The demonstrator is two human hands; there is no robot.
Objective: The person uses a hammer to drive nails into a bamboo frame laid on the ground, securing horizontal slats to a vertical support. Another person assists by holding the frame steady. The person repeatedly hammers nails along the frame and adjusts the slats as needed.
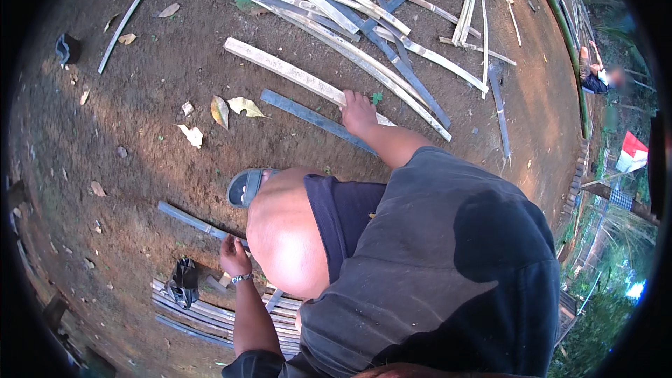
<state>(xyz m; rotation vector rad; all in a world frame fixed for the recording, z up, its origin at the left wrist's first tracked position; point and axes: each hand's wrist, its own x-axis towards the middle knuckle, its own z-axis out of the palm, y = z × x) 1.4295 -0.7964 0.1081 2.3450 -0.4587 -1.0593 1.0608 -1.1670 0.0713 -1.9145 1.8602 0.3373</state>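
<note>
While the person crouches low over bare dirt ground (pixel 140 98), knee up and one sandalled foot (pixel 243 187) planted for balance, both arms are spread wide to reach separate strips. Right hand (pixel 358 113) is stretched forward, lying on the near end of a pale split bamboo slat (pixel 283 68); fingers are curled over its edge, so the grip looks closed on the slat, though how firmly cannot be told. Just beside that hand, on its near side, lies a bluish-grey slat (pixel 311 118), roughly parallel to the pale one. Both sit apart from the loose heap of slats (pixel 364 21) fanned across the far part of the ground, probably drawn out of it one at a time. Left hand (pixel 234 257) is low at the near side, fingers wrapped around the end of another bluish strip (pixel 190 220) that runs off leftward along the dirt; grip closed on it. Behind the left wrist, toward the near edge of the ground, a tidy stack of strips (pixel 199 311) lies flat and aligned, likely sorted pieces kept together, with a dark folded cloth or glove (pixel 184 281) resting on it. Dry leaves (pixel 231 108) scattered mid-ground. Another person (pixel 595 73) stands well off at the far right edge.
</note>
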